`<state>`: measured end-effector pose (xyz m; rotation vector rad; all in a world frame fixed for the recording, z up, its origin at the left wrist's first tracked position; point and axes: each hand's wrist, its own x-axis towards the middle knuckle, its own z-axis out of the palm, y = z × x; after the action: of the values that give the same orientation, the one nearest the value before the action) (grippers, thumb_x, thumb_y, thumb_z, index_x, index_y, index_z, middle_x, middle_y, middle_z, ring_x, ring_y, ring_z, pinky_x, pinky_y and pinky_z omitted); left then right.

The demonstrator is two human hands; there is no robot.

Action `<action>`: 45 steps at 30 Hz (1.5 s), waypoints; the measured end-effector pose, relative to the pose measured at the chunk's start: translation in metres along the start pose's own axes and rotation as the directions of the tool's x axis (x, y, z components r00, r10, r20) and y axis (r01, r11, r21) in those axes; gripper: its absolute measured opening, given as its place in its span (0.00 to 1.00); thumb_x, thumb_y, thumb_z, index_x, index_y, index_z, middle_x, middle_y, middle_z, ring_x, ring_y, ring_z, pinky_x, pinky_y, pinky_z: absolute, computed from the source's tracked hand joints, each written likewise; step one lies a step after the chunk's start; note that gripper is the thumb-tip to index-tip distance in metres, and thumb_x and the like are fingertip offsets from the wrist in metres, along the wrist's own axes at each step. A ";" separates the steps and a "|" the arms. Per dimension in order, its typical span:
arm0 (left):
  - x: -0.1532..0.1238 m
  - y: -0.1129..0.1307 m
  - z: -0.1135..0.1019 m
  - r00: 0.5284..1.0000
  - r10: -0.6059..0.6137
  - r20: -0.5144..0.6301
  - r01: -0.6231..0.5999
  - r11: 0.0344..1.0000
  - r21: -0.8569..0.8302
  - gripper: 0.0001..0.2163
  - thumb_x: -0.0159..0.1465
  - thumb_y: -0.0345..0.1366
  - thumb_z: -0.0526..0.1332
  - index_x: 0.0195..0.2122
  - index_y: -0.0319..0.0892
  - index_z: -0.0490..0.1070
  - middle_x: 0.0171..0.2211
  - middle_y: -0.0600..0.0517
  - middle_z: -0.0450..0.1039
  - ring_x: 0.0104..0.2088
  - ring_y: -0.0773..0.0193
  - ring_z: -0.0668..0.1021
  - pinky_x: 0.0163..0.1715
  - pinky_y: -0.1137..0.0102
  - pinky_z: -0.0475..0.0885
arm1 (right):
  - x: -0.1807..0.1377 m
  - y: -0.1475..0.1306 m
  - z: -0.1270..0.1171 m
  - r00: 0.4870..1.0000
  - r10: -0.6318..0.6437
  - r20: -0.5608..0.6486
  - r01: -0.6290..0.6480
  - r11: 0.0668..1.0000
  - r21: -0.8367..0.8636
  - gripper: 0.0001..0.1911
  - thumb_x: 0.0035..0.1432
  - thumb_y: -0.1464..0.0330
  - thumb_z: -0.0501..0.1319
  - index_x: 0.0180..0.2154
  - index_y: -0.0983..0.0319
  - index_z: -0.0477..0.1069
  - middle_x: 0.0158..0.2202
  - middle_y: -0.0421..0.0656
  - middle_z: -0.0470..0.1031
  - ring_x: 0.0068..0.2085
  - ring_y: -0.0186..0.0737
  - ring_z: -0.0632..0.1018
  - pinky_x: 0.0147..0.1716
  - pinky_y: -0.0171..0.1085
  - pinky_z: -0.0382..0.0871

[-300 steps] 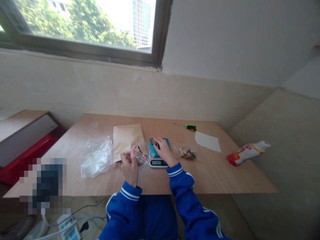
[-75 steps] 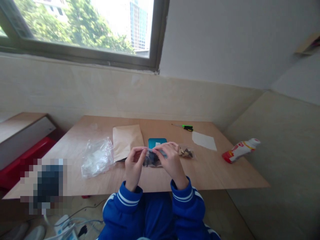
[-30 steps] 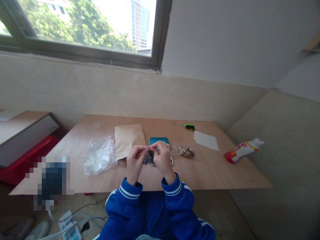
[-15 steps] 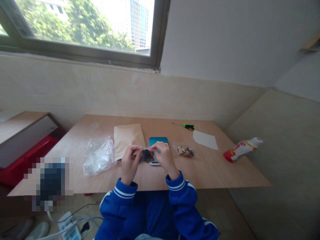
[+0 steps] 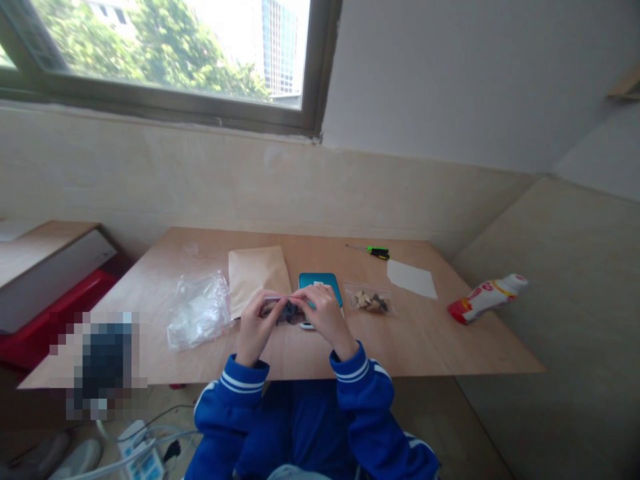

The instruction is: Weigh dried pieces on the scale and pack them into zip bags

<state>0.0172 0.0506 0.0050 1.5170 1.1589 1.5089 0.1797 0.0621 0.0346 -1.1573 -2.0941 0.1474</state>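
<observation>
My left hand [image 5: 255,323] and my right hand [image 5: 323,315] pinch the top edge of a small clear zip bag [image 5: 286,311] with dark pieces inside, held just above the wooden table [image 5: 425,333]. Both hands are closed on the bag's strip. Right behind them lies a small blue scale [image 5: 320,283], partly hidden by my fingers. A second small bag of light and dark pieces [image 5: 370,302] rests to the right of the scale. A brown paper envelope [image 5: 256,273] lies to the left of the scale.
A heap of clear plastic bags [image 5: 197,310] sits at the left. A green-handled screwdriver [image 5: 375,252] and a white paper sheet [image 5: 413,279] lie at the back right. A red and white bottle [image 5: 487,298] lies beyond the table's right edge. Cables and a power strip [image 5: 143,460] are on the floor.
My hands left the scale, took the bag at its top edge with both, and now hold it slightly lower and to the left, fingers sliding along the strip.
</observation>
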 end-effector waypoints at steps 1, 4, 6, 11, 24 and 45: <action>0.000 0.000 -0.001 1.000 0.002 -0.011 -0.002 1.000 0.004 0.09 0.59 0.41 0.62 0.34 0.41 0.74 0.32 0.50 0.75 0.35 0.62 0.77 0.37 0.69 0.72 | 0.000 0.003 -0.001 1.000 0.009 -0.001 -0.009 1.000 0.007 0.06 0.62 0.65 0.57 0.34 0.57 0.72 0.33 0.39 0.77 0.38 0.39 0.73 0.42 0.39 0.59; 0.001 0.001 -0.004 0.999 0.009 -0.032 -0.008 0.999 0.032 0.09 0.58 0.41 0.62 0.34 0.41 0.74 0.31 0.50 0.75 0.34 0.63 0.77 0.36 0.70 0.71 | -0.002 0.009 -0.002 0.999 0.046 -0.022 -0.045 0.999 0.010 0.08 0.61 0.69 0.59 0.29 0.58 0.73 0.30 0.38 0.77 0.35 0.38 0.73 0.41 0.38 0.59; 0.001 0.003 -0.004 0.999 0.013 -0.038 -0.012 0.999 0.048 0.09 0.58 0.41 0.62 0.33 0.40 0.73 0.31 0.50 0.74 0.34 0.63 0.76 0.36 0.70 0.71 | -0.003 0.011 -0.001 0.998 0.047 -0.042 -0.047 0.999 0.012 0.10 0.61 0.73 0.58 0.27 0.58 0.72 0.27 0.38 0.76 0.34 0.37 0.74 0.42 0.38 0.59; 0.001 0.006 -0.001 0.999 0.014 -0.049 -0.010 0.997 0.079 0.09 0.59 0.41 0.62 0.34 0.40 0.73 0.31 0.50 0.75 0.35 0.62 0.77 0.37 0.69 0.71 | -0.004 0.009 0.002 0.997 0.033 -0.066 -0.034 0.999 -0.020 0.12 0.60 0.78 0.56 0.28 0.59 0.73 0.26 0.38 0.76 0.32 0.36 0.73 0.43 0.38 0.58; 0.003 0.006 -0.009 0.999 0.049 0.005 -0.050 0.994 0.095 0.09 0.59 0.41 0.62 0.33 0.40 0.73 0.32 0.50 0.75 0.35 0.63 0.76 0.37 0.70 0.71 | -0.015 0.016 -0.005 0.993 0.052 -0.110 -0.058 0.997 -0.053 0.10 0.61 0.73 0.57 0.31 0.58 0.75 0.30 0.40 0.78 0.35 0.39 0.74 0.41 0.39 0.59; -0.005 -0.017 0.011 0.876 -0.415 -0.247 0.268 0.844 -0.465 0.14 0.56 0.47 0.62 0.30 0.39 0.74 0.29 0.53 0.75 0.30 0.66 0.76 0.33 0.73 0.70 | -0.035 0.029 -0.004 0.871 0.461 0.170 -0.418 0.514 0.749 0.18 0.56 0.53 0.59 0.33 0.61 0.75 0.35 0.45 0.80 0.39 0.43 0.79 0.42 0.41 0.71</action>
<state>0.0266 0.0534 -0.0138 0.7264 1.1292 1.6645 0.2134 0.0514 0.0065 -1.0689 -1.3487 1.1415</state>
